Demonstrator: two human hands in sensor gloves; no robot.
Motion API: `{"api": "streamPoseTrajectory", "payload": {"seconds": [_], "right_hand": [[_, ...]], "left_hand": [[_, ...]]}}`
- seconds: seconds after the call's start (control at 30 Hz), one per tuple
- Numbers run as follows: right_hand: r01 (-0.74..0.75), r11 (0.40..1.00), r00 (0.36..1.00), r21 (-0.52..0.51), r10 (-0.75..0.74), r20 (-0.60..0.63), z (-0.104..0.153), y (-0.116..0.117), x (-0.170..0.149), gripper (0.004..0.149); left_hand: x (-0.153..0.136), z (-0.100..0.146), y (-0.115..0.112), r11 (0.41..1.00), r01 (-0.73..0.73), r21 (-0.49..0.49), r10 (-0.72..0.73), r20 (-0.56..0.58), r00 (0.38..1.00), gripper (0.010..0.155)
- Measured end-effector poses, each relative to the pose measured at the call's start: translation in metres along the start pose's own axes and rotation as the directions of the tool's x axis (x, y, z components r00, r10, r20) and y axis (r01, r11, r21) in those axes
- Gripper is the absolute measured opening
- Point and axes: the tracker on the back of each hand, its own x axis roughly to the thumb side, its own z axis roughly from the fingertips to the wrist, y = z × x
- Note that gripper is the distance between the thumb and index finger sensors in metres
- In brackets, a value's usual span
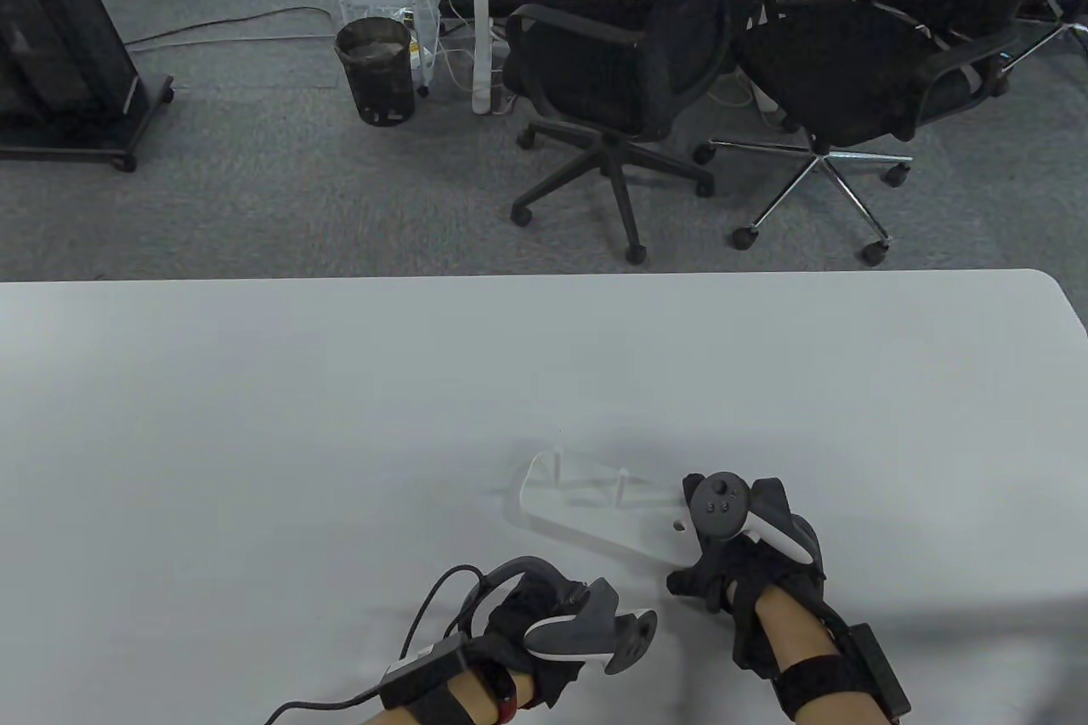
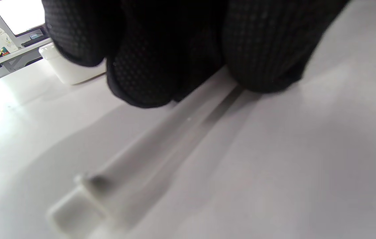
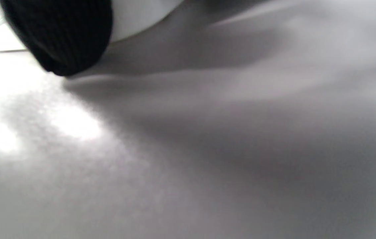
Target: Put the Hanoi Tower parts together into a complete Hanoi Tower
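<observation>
Two pegs stand upright on white base [image 1: 586,504], mid-worktop [image 1: 255,419]. R hand [image 1: 739,555] rests at base's right end, touching it; grip unclear. L hand [image 1: 544,631] near base's front-left, fingers [image 2: 148,73] pinching loose white peg [image 2: 135,166] lying on worktop.

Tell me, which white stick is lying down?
The stick under the left hand: it lies flat along the table. The other two sticks stand upright in the white base.
</observation>
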Motion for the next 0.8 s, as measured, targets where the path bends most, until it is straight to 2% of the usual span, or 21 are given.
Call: {"api": "streamPoseTrajectory", "payload": {"seconds": [0.2,0.3,0.4,0.7,0.8], "right_hand": [[0.002,1.0,1.0,0.0,-0.002,0.0,0.0,0.0,0.0,0.115],[0.004,1.0,1.0,-0.001,-0.004,0.001,0.0,0.0,0.0,0.115],[0.004,1.0,1.0,-0.001,-0.004,0.001,0.0,0.0,0.0,0.115],[0.006,1.0,1.0,-0.003,-0.006,0.002,0.0,0.0,-0.001,0.115],[0.005,1.0,1.0,-0.001,-0.005,0.002,0.0,0.0,-0.001,0.115]], "left_hand": [[-0.003,0.0,-0.004,1.0,-0.002,0.026,0.002,0.005,1.0,0.059],[-0.008,0.003,-0.006,1.0,-0.02,0.013,0.02,-0.005,1.0,0.07],[-0.015,0.006,-0.004,0.998,-0.056,0.012,0.056,-0.01,0.998,0.068],[-0.033,0.015,0.033,0.976,-0.197,0.091,0.201,-0.034,0.979,0.063],[-0.038,0.017,0.048,0.963,-0.237,0.125,0.243,-0.035,0.969,0.057]]}}
